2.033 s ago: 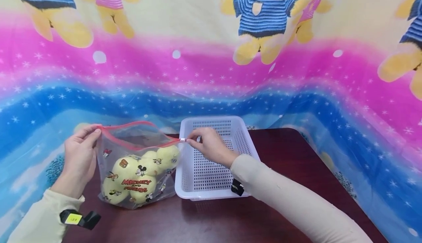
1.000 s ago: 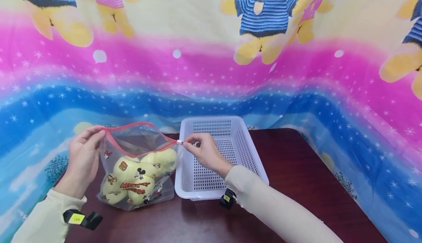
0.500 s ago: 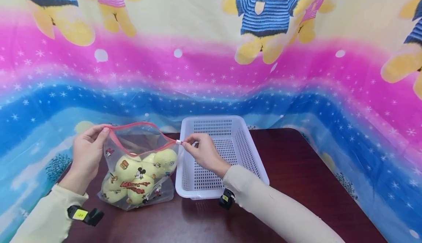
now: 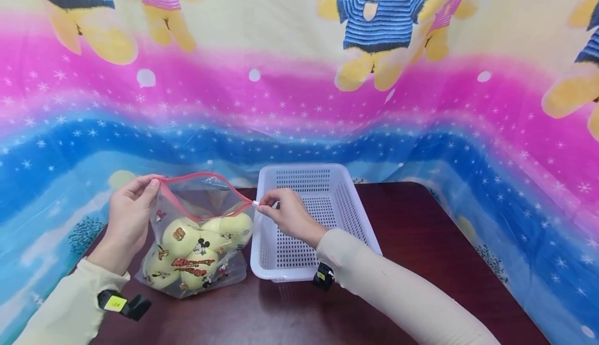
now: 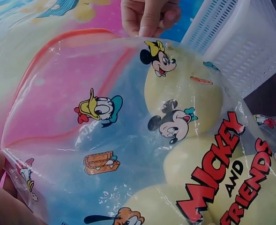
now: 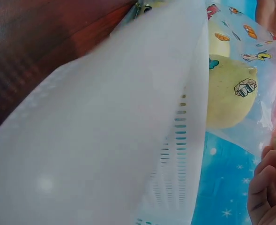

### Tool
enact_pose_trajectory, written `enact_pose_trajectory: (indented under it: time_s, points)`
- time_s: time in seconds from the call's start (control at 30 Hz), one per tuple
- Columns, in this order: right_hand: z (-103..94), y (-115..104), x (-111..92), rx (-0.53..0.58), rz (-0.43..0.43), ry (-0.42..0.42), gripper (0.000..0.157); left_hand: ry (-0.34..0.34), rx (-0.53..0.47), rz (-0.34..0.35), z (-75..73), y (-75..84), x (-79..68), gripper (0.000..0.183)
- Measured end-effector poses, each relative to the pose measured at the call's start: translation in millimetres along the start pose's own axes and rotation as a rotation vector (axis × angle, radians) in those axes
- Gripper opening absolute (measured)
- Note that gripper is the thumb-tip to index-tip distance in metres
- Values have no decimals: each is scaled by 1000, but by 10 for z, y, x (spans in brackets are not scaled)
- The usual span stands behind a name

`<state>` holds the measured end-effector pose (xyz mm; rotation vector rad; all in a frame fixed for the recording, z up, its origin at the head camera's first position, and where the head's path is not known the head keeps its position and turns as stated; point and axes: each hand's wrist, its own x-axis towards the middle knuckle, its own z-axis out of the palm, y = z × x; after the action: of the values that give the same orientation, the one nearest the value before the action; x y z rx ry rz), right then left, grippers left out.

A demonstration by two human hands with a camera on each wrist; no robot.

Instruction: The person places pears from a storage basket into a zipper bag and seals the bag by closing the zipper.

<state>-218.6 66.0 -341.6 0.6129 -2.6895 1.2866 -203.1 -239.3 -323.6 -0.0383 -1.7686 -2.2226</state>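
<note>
A clear zip bag [image 4: 196, 264] with a red zip edge and printed cartoon figures stands on the table, its mouth gaping. Several pale yellow, smooth, roundish things that look like fruit [image 4: 236, 225] fill its lower part. My left hand [image 4: 128, 217] pinches the bag's upper left corner between thumb and fingers. At the opposite end of the zip, my right hand [image 4: 290, 215] pinches the edge at the small white slider [image 4: 255, 203], over the basket. In the left wrist view the bag's printed side [image 5: 100, 159] takes up most of the picture.
A white perforated plastic basket [image 4: 259, 274] sits right of the bag, under my right forearm; no contents show in it. The dark red-brown table [image 4: 412, 241] runs to a patterned cloth [image 4: 299, 111] hung behind and at the sides.
My left hand has shifted to the right with its bag corner. My right hand and the slider moved slightly left early on, then stayed nearly still. The bag's mouth sags wider than two seconds ago.
</note>
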Motion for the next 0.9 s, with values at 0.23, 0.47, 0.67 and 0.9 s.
enact_pose_trajectory:
  time_s: [0.23,0.47,0.67,0.9]
  points:
    - [-23,-19,25,-74,6,-31,12,15,-79,-37,-49,14,-30,11]
    - [-148,-54,66,-103,-56,-12,14,172,-75,-51,-143,80,-11,12]
    - [-268,-133,126,1,-83,18,12,309,-89,-88,-201,116,17,13]
    - [-345,-317,168,111,-153,44,10,419,-194,-46,-220,112,-1,11]
